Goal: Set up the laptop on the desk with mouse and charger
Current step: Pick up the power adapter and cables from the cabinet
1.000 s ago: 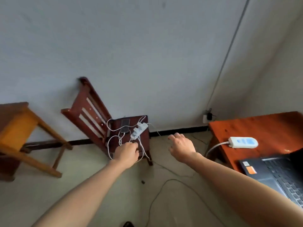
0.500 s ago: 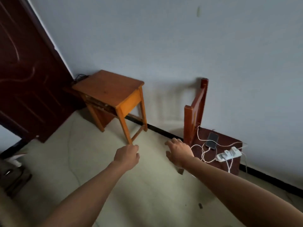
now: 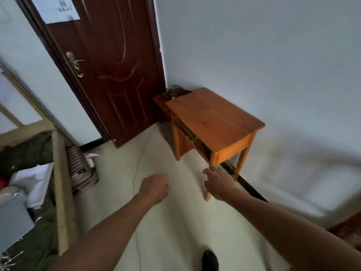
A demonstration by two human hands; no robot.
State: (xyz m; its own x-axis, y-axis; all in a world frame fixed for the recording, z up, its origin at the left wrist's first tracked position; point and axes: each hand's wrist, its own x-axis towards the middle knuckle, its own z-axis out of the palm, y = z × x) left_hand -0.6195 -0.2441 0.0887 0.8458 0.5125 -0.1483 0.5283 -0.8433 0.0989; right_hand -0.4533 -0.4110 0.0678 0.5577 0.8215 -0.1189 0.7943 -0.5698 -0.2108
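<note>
Wooden bench [image 3: 214, 122] is standing by itself; laptop, mouse and charger are showing nowhere. Before the bench, left hand [image 3: 156, 187] is hovering clenched on nothing, right hand [image 3: 218, 182] slack-fingered. Laptop, likely rigid yet fragile, is wanting a two-handed grip at its base.

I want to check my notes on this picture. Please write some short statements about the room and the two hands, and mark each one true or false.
1. The small wooden table has a bare top. True.
2. A laptop stands on that table. False: no laptop is in view.
3. The left hand holds a white charger. False: its fingers are curled into a fist and nothing shows in it.
4. The right hand has loosely spread fingers and holds nothing. True.
5. The dark door stands wide open. False: it is closed.
6. A ribbed suitcase is at the left of the view. True.
</note>
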